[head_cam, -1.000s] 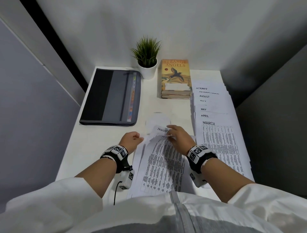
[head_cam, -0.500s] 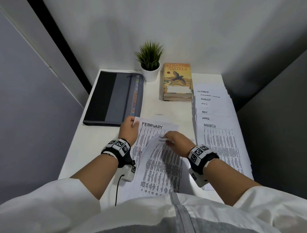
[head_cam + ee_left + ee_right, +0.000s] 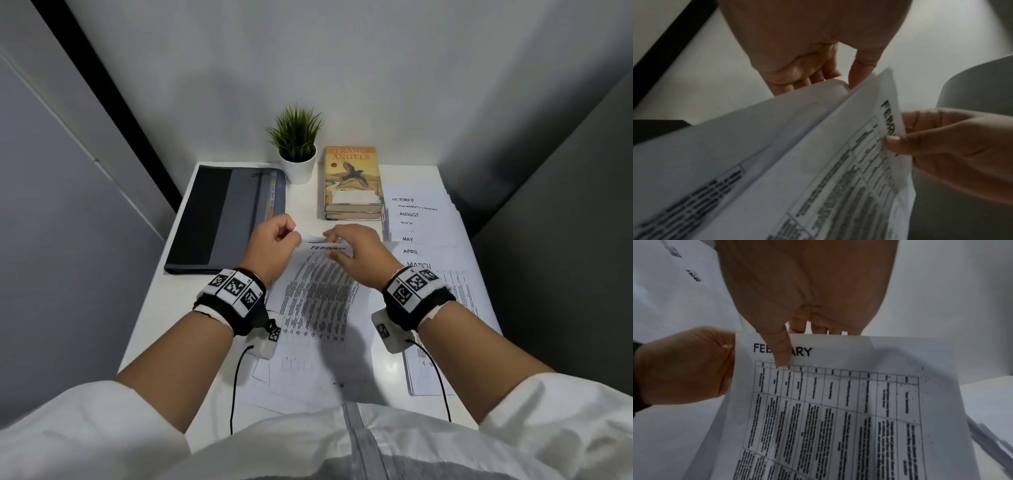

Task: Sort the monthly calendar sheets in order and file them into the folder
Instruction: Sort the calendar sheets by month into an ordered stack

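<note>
The calendar sheets (image 3: 423,240) lie in an overlapping row on the right side of the white desk (image 3: 171,308), with the headings OCTOBER, AUGUST, MAY, APRIL and MARCH readable from far to near. The dark grey folder (image 3: 219,219) lies closed on the far left of the desk, apart from the sheets. 2 books (image 3: 352,185) are stacked at the back, beside a small plant in a white pot (image 3: 297,150). In the middle, the FEBRUARY sheet (image 3: 838,402) is lifted at its top edge, above another printed sheet (image 3: 719,154). The left hand (image 3: 272,245) has curled fingers and pinches the top left corner of the raised sheets. The right hand (image 3: 356,248) pinches the FEBRUARY sheet at its heading, the thumb (image 3: 780,352) pressed on the printed side.
</note>
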Motion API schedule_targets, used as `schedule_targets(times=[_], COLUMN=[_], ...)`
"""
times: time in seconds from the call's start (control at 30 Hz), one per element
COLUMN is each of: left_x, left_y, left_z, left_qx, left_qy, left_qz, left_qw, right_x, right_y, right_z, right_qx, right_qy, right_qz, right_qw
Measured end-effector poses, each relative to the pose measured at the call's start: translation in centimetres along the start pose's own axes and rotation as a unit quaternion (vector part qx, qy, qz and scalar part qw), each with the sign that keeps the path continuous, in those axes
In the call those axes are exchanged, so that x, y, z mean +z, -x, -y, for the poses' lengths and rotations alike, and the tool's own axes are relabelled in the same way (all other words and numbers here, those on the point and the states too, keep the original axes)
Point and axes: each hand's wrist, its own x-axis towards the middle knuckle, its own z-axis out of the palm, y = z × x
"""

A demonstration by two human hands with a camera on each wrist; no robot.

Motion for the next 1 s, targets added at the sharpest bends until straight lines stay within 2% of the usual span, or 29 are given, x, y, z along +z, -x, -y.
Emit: schedule_targets(times=[0.13, 0.27, 0.47, 0.53, 0.6, 0.67, 0.7, 0.77, 0.87, 0.9, 1.0], left_x=[-0.6, -1.6, -1.3, -1.0, -1.3, -2.1, -2.5, -2.9, -1.7, -1.0, 1.0], left_y=[-0.2, 0.1, -0.9, -1.8, -2.7, -3.6, -3.8, -4.2, -4.4, -4.2, -3.1], left_z=[-2.5, -4.3, -4.6, -5.1, -5.7, -6.6, -7.1, -7.7, -7.2, -6.8, -4.9], left_qx=[0.016, 0.089, 0.081, 0.088, 0.105, 0.106, 0.112, 0.14, 0.1, 0.081, 0.065], left_qy=[0.063, 0.086, -0.002, 0.001, 0.024, 0.077, 0.102, 0.144, 0.19, 0.194, 0.174], left_qz=[-0.015, -0.051, -0.105, -0.135, -0.165, -0.178, -0.182, -0.193, -0.196, -0.191, -0.158], left_qw=[0.998, 0.991, 0.991, 0.987, 0.98, 0.975, 0.972, 0.96, 0.957, 0.959, 0.97], right_x=[-2.4, -5.6, -9.4, -9.8, -9.9, -10.1, -10.1, -9.6, -7.9, -7.2, -5.4], right_y=[-1.0, -1.9, -3.1, -3.4, -3.5, -3.3, -3.3, -3.1, -2.8, -2.8, -2.6], right_z=[2.1, 4.7, 7.9, 7.9, 6.9, 5.2, 4.3, 2.5, 0.7, -0.1, -1.3], right_qx=[0.004, -0.022, -0.08, -0.1, -0.09, -0.035, 0.0, 0.057, 0.102, 0.112, 0.119], right_qy=[-0.008, -0.022, 0.001, 0.005, 0.019, 0.0, -0.036, -0.171, -0.366, -0.381, -0.38], right_qz=[-0.008, -0.043, -0.123, -0.18, -0.284, -0.376, -0.387, -0.33, -0.229, -0.222, -0.261], right_qw=[1.0, 0.999, 0.989, 0.979, 0.954, 0.926, 0.921, 0.927, 0.896, 0.891, 0.879])
